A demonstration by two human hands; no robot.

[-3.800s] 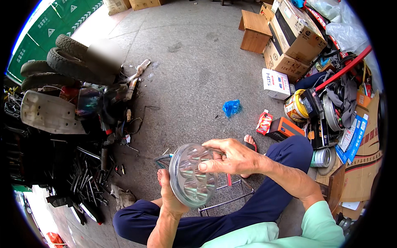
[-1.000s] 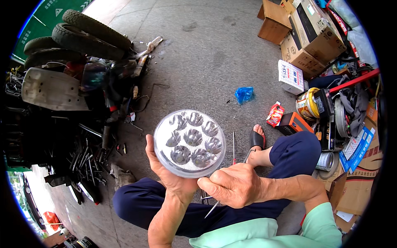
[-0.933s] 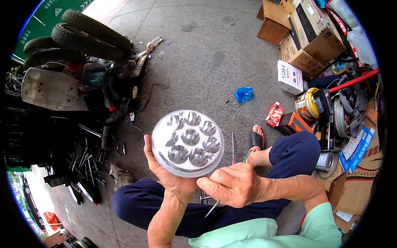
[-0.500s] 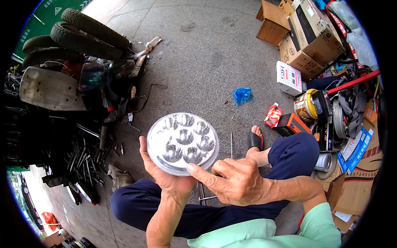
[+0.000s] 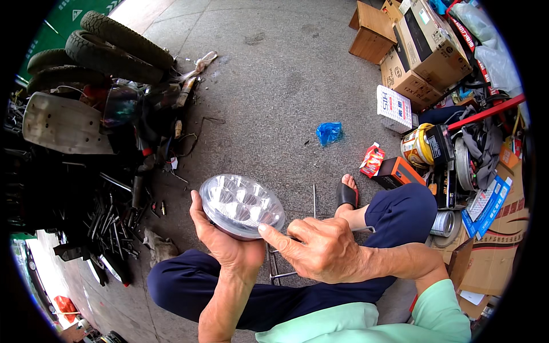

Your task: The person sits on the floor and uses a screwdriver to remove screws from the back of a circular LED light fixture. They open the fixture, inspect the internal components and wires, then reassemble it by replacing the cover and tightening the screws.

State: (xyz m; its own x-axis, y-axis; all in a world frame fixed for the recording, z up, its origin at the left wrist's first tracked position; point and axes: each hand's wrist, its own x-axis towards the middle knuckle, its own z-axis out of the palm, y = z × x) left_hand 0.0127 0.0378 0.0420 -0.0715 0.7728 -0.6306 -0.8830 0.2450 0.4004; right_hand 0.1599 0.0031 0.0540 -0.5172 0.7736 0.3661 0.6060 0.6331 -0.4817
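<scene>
A round headlight with a clear lens and several silver reflector cups rests on my left hand. The fingers go round its edge and underside, and the thumb side shows at its left. It is tilted, so part of its darker underside shows. My right hand points with its index finger stretched out, the tip at the lens rim nearest me. Its other fingers are curled toward the palm, with nothing visible in them. Below the headlight, a thin metal frame stands between my legs, partly hidden by my hands.
Tyres and dark metal parts crowd the left, with loose tools below them. A crumpled blue bag lies ahead on the paving. Cardboard boxes, a white box and cans line the right.
The headlight has tipped from facing up at me to a flatter, slanted view, its near edge dropping and underside showing. My right index fingertip stays at its rim.
</scene>
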